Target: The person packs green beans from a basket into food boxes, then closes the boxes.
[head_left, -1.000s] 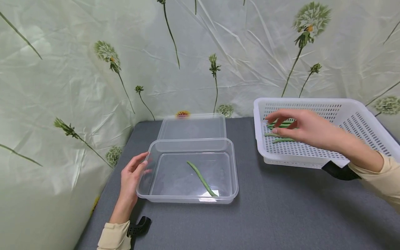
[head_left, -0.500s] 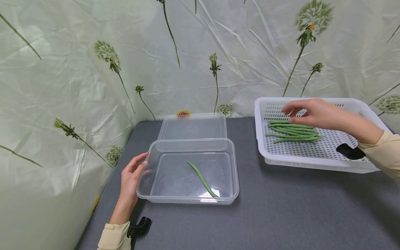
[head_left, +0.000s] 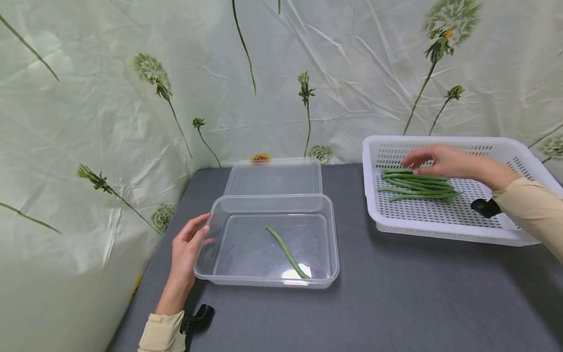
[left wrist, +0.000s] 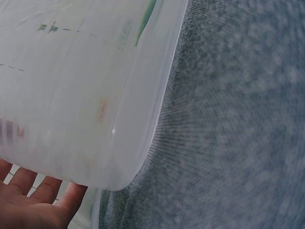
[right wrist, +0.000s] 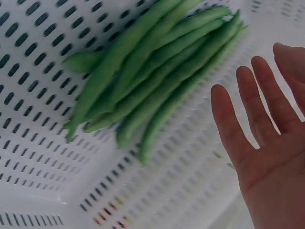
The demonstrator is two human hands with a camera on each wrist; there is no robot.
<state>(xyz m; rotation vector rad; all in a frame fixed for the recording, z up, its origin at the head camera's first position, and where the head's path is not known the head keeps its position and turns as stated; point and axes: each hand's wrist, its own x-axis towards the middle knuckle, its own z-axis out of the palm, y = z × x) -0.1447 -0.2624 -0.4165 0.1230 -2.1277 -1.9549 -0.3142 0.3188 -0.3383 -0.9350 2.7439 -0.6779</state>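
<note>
No legible brand, label or writing anywhere. Clear rectangular plastic container (head_left: pixel 268 239) on grey table (head_left: pixel 396 303), holding one long green bean (head_left: pixel 287 252) lying diagonally. Matching clear flat lid (head_left: pixel 274 177) just behind, on the table. White perforated plastic basket (head_left: pixel 444 220) to the right, well apart, holding a bundle of green beans (head_left: pixel 415 185) in its far left part. Left hand (head_left: pixel 186 247): fingers relaxed and apart, resting against the container's left wall, gripping nothing. Right hand (head_left: pixel 440 161): inside the basket, directly over the bundle, fingers spread and straight, fingertips (right wrist: pixel 224 95) just beside the beans, grip unclosed, holding nothing. Floral-printed sheet (head_left: pixel 110 98) as backdrop.
</note>
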